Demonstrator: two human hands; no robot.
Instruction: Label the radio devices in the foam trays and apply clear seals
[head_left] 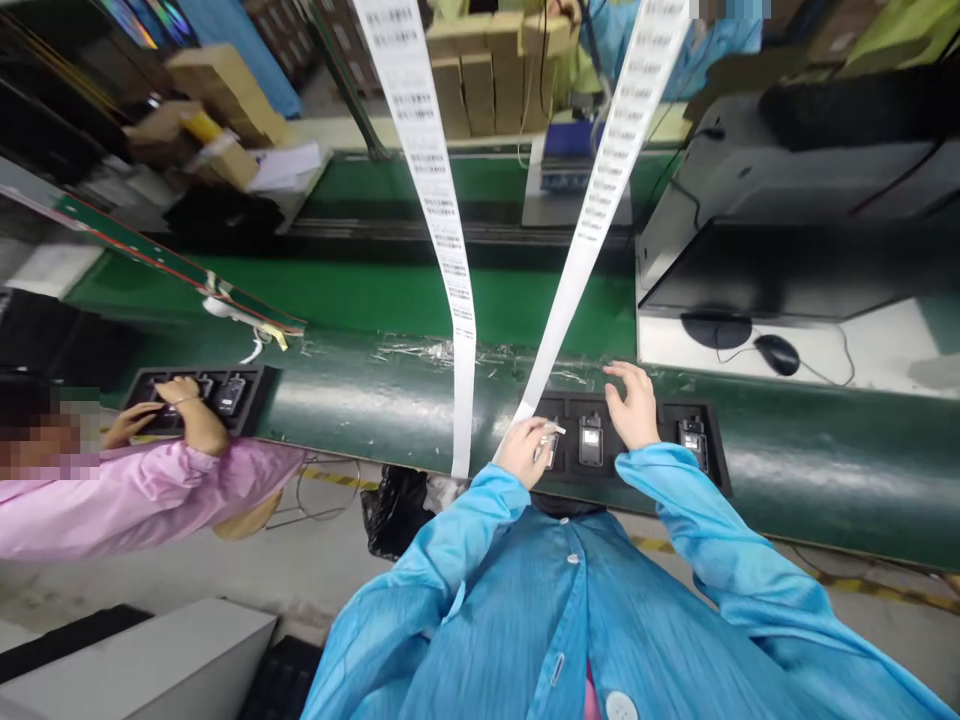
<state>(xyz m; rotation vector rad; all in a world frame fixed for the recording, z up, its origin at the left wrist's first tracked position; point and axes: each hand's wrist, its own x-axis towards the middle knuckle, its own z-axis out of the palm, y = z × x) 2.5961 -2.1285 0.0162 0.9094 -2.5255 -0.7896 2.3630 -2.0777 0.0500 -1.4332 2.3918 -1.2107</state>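
My left hand [526,452] is closed at the lower end of a long white label strip [581,245], whose end runs under my fingers. A small white piece shows at its fingertips, over the left end of a black tray [571,408]. Partly hidden by this hand is a small dark device [553,455]. My right hand [634,405] hovers over the tray with fingers apart, holding nothing. Between my hands a device with a pale label [591,440] lies in its slot. Another device [693,440] sits at the tray's right end.
A second label strip [450,250] hangs to the left, reaching the green bench edge. On the right stand a monitor [795,265] and a mouse [777,354]. A co-worker in a pink sleeve [157,490] works over another black tray [259,400]. Cardboard boxes [480,90] are stacked beyond.
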